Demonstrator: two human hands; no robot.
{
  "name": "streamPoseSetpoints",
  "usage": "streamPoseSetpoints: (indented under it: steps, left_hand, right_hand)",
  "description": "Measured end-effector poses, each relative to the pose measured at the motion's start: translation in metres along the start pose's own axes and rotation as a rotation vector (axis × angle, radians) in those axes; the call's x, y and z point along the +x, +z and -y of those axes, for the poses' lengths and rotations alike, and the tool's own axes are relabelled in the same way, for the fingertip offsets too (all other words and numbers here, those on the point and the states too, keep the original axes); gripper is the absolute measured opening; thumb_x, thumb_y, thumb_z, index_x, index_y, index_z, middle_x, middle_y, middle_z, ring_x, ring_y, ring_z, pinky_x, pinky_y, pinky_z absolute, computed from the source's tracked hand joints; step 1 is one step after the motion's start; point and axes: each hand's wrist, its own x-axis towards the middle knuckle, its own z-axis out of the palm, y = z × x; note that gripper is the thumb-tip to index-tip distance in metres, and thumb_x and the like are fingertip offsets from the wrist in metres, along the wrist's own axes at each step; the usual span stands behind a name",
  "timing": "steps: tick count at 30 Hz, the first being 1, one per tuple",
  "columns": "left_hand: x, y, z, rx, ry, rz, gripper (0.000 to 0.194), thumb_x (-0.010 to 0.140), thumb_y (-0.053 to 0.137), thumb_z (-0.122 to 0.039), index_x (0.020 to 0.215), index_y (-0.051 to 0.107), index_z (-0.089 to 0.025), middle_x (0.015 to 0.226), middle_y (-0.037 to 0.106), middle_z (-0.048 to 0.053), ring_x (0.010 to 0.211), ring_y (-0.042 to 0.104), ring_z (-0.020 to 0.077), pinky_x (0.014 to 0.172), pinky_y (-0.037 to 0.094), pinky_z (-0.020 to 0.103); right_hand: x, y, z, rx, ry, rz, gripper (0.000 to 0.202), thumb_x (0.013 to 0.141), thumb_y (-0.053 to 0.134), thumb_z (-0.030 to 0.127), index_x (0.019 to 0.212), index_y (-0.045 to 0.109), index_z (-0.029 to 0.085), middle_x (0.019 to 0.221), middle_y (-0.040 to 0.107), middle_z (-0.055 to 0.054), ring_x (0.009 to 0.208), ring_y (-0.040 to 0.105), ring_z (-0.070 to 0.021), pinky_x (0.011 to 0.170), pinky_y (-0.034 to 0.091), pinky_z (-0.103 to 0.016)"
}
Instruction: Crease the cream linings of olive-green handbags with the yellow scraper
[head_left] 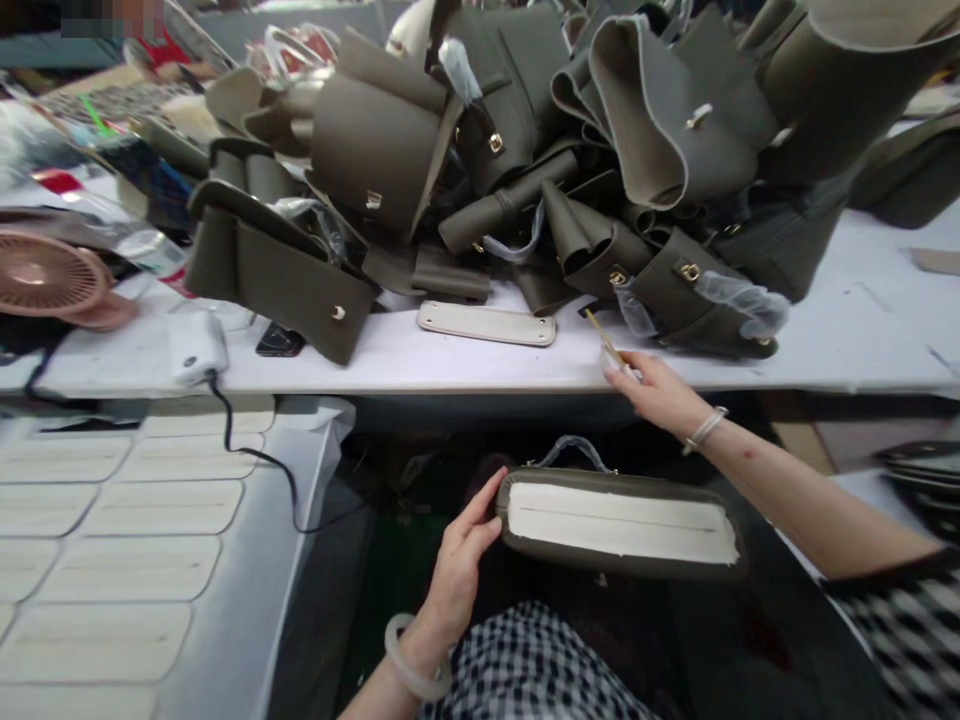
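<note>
My left hand (459, 560) grips the left end of a dark olive handbag (630, 568) over my lap. The bag's long side facing me carries a white panel (615, 522) with a thin line along its middle and uneven edges. Its handle (574, 448), wrapped in clear plastic, points away from me. My right hand (660, 390) is above the table's front edge, closed around a thin yellow stick (602, 335) with a dark far end. Something small and white shows at those fingers. A pale strip (487, 324) with a rivet at each corner lies left of the stick.
Olive bags and bag parts (382, 130) are heaped along the white table (450, 376). At left are a pink fan (56, 275), a white device (196, 345) with a black cable, and a dark phone-like object (280, 340). Pale rounded panels (150, 555) cover a lower surface.
</note>
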Motion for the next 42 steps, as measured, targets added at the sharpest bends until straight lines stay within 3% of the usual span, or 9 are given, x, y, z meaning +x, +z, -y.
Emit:
streamPoseSetpoints:
  steps: [3,6,10,19,30,33,36,38,42]
  left_hand:
    - [0.000,0.000,-0.003,0.078,0.007,0.013,0.049,0.091,0.054,-0.022,0.140,0.054,-0.027,0.147,0.052,0.000,0.141,0.040,0.0226,0.122,0.022,0.040]
    - [-0.002,0.000,-0.004,0.122,0.020,0.029,0.051,0.092,0.054,-0.023,0.143,0.049,-0.030,0.151,0.046,-0.002,0.143,0.036,0.0215,0.123,0.021,0.038]
    - [-0.005,0.000,-0.004,0.146,0.030,0.047,0.054,0.092,0.054,-0.023,0.145,0.046,-0.033,0.155,0.041,-0.003,0.145,0.033,0.0215,0.123,0.020,0.038]
    - [-0.004,-0.001,-0.005,0.080,-0.011,0.087,0.059,0.090,0.056,-0.020,0.145,0.045,-0.035,0.157,0.038,-0.004,0.146,0.032,0.0239,0.123,0.022,0.039]
    - [-0.001,0.028,0.001,0.112,0.074,-0.136,0.056,0.089,0.049,-0.019,0.143,0.049,-0.031,0.152,0.046,-0.002,0.143,0.037,0.0213,0.122,0.024,0.036]
    - [0.000,0.027,0.002,0.140,0.084,-0.136,0.058,0.087,0.049,-0.019,0.144,0.049,-0.030,0.152,0.046,-0.001,0.143,0.036,0.0218,0.122,0.024,0.037]
    - [0.000,0.018,0.004,0.041,0.051,-0.087,0.059,0.083,0.052,-0.019,0.142,0.052,-0.028,0.151,0.047,0.000,0.143,0.037,0.0240,0.121,0.024,0.039]
    - [-0.001,0.012,0.006,-0.030,0.008,-0.069,0.054,0.087,0.053,-0.024,0.141,0.053,-0.028,0.150,0.048,0.001,0.142,0.039,0.0261,0.121,0.026,0.042]
    - [0.003,0.009,0.012,0.010,-0.052,-0.144,0.046,0.091,0.058,-0.037,0.137,0.056,-0.032,0.149,0.050,-0.002,0.142,0.038,0.0266,0.122,0.022,0.044]
  right_hand:
    - [0.037,0.017,-0.008,-0.189,-0.010,-0.050,0.045,0.086,0.057,0.036,0.121,0.059,0.008,0.115,0.055,-0.021,0.099,0.057,-0.0312,0.090,0.048,-0.046]
    - [0.050,0.027,-0.006,-0.317,-0.045,-0.057,0.044,0.090,0.051,0.035,0.125,0.056,0.009,0.128,0.049,-0.025,0.108,0.054,-0.0366,0.092,0.045,-0.050]
    - [0.052,0.033,-0.005,-0.470,-0.135,-0.072,0.042,0.093,0.046,0.035,0.123,0.056,0.007,0.129,0.050,-0.025,0.116,0.047,-0.0417,0.091,0.043,-0.054]
    - [0.056,0.031,-0.016,-0.655,-0.282,-0.103,0.045,0.096,0.045,0.041,0.122,0.056,0.006,0.121,0.056,-0.023,0.105,0.051,-0.0354,0.081,0.045,-0.043]
    - [0.052,0.031,-0.012,-0.660,-0.309,-0.067,0.053,0.096,0.042,0.040,0.133,0.048,0.002,0.126,0.054,-0.026,0.109,0.049,-0.0379,0.082,0.045,-0.046]
    - [0.037,0.014,-0.006,-0.630,-0.369,-0.061,0.052,0.097,0.042,0.040,0.136,0.048,0.007,0.135,0.054,-0.023,0.109,0.052,-0.0374,0.084,0.046,-0.047]
    - [0.001,-0.010,-0.012,-0.400,-0.384,-0.165,0.047,0.098,0.041,0.040,0.131,0.056,0.009,0.132,0.059,-0.020,0.115,0.054,-0.0349,0.096,0.044,-0.048]
    - [-0.034,-0.023,-0.023,-0.140,-0.257,-0.248,0.043,0.097,0.045,0.043,0.121,0.064,0.013,0.122,0.066,-0.016,0.112,0.059,-0.0309,0.100,0.044,-0.046]
    - [-0.110,-0.031,-0.048,0.504,0.219,-0.271,0.041,0.091,0.057,0.052,0.109,0.069,0.017,0.110,0.072,-0.012,0.105,0.065,-0.0270,0.092,0.049,-0.042]
